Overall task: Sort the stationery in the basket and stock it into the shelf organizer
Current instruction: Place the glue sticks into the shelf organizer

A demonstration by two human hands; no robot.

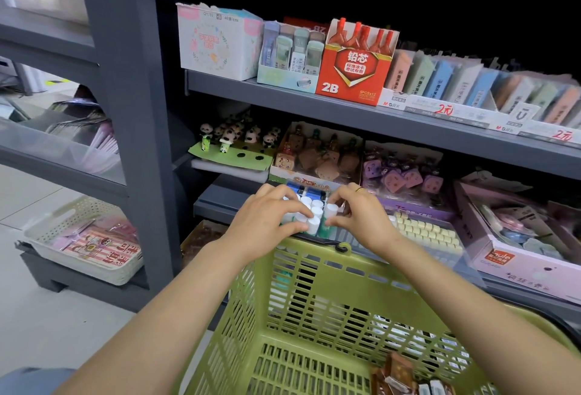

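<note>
A cluster of white-capped green tubes (314, 214) stands in a compartment at the front of the low shelf, just beyond the far rim of the green plastic basket (314, 306). My left hand (267, 221) pinches one tube at the cluster's front. My right hand (355, 215), with a ring on one finger, pinches another tube (330, 210) on the right side. Several small packets (405, 375) lie in the basket's bottom right corner.
Above the tubes sit trays of charm erasers (317, 155), purple ones (402, 174) and panda figures (232, 140). The upper shelf holds a red 2B lead box (355, 64) and pastel boxes. A white basket (81, 237) stands low at left; yellow caps (424, 231) lie right.
</note>
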